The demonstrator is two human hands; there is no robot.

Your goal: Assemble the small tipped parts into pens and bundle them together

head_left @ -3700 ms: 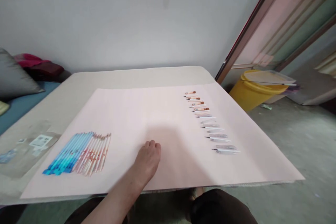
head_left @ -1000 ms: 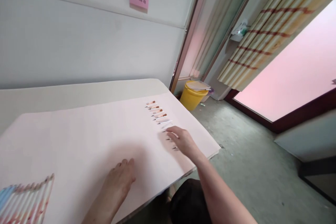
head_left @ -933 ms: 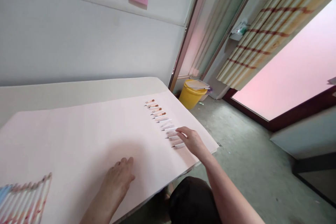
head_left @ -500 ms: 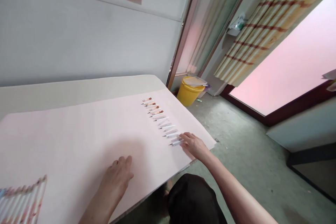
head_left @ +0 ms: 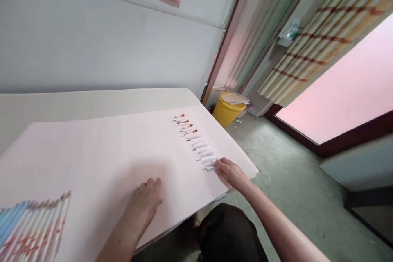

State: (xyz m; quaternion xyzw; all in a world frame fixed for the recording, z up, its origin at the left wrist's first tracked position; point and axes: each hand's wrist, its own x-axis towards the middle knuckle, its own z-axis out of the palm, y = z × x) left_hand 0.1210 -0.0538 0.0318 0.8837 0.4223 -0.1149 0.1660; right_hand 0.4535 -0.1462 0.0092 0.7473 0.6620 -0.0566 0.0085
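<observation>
My right hand (head_left: pixel 231 172) is at the near end of a slanting column of small pen-like pieces. Its fingers are closed on the back end of a short white pen piece with a dark tip (head_left: pixel 210 168), which lies on the pale pink sheet. Further up the column are several more white dark-tipped pieces (head_left: pixel 202 149), with clear or whitish parts among them. At the far end, several bear brown-and-orange figures (head_left: pixel 188 122). My left hand (head_left: pixel 145 200) is over the sheet, palm down, fingers loosely bent and somewhat apart, with nothing in it.
A row of long pale sticks with red marks (head_left: pixel 46 225), some blue, lies at the table's left front. The pink sheet (head_left: pixel 101 151) covers much of the white table (head_left: pixel 76 102). A yellow bucket (head_left: pixel 227 110) stands on the floor beyond the right edge. A wall rises behind.
The view has turned slightly left, so the scene sits further right and more of the long sticks show. My right fingers remain at the nearest pen piece. My left hand stays empty.
</observation>
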